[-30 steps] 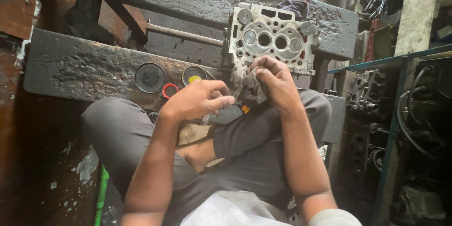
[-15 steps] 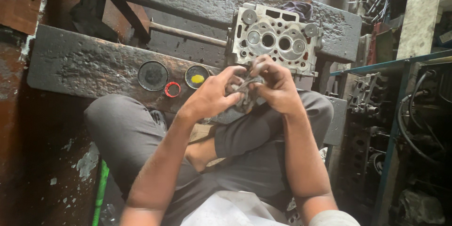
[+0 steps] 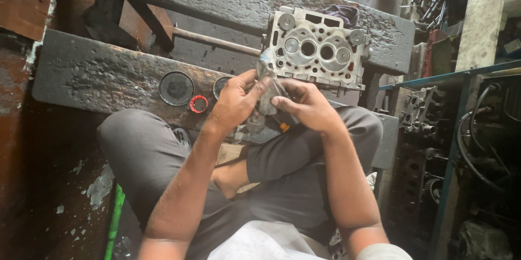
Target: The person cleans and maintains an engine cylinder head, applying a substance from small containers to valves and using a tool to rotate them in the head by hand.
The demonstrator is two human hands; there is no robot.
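Left hand (image 3: 234, 103) and right hand (image 3: 304, 105) both close their grip on a small grey metal part (image 3: 267, 89), held above the lap before the cylinder head (image 3: 317, 48). The part looks rigid, greasy, probably slippery; best held at its ends.

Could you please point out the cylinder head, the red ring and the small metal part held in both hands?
cylinder head (image 3: 315, 48): head view, its machined face.
red ring (image 3: 198, 103): head view, its rim.
small metal part (image 3: 266, 84): head view, its exposed middle.
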